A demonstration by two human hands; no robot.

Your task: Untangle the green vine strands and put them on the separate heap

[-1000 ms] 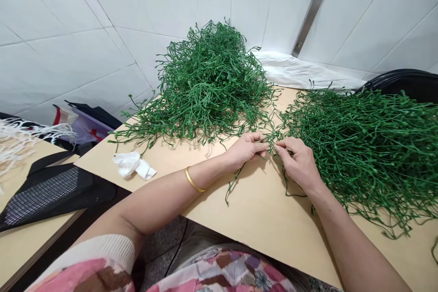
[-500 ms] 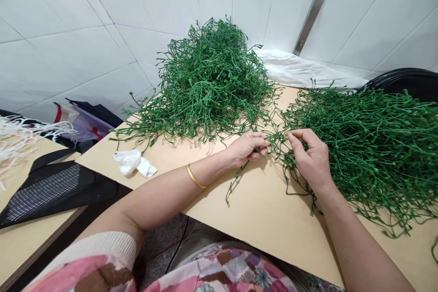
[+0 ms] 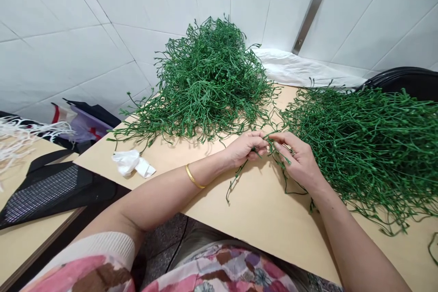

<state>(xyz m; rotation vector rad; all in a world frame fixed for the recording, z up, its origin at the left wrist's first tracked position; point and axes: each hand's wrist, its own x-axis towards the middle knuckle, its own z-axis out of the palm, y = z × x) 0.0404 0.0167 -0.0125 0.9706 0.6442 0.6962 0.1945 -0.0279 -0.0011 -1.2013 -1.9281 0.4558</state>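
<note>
My left hand (image 3: 243,149) is closed on thin green stems (image 3: 234,179), which look like artificial plant stems, and their ends hang below the fingers. Close against it on the right, my right hand (image 3: 298,157) pinches part of the same strands, with a short green end poking out by the thumb. More strands dangle under the right hand. Behind the hands a tall heap of green stems (image 3: 212,77) rises against the wall. A second, wider pile of green stems (image 3: 372,150) lies to the right of my right hand. The fingers partly hide the held stems.
Crumpled white tissue (image 3: 133,163) lies on the tan tabletop (image 3: 219,219) left of my hands. White strands (image 3: 23,141) and a black mesh-patterned item (image 3: 44,194) are at far left. White plastic sheeting (image 3: 304,70) and a round black object (image 3: 404,81) sit along the tiled wall.
My right hand has moved left to meet my left hand and now pinches the stems beside it. The left hand stays in nearly the same place.
</note>
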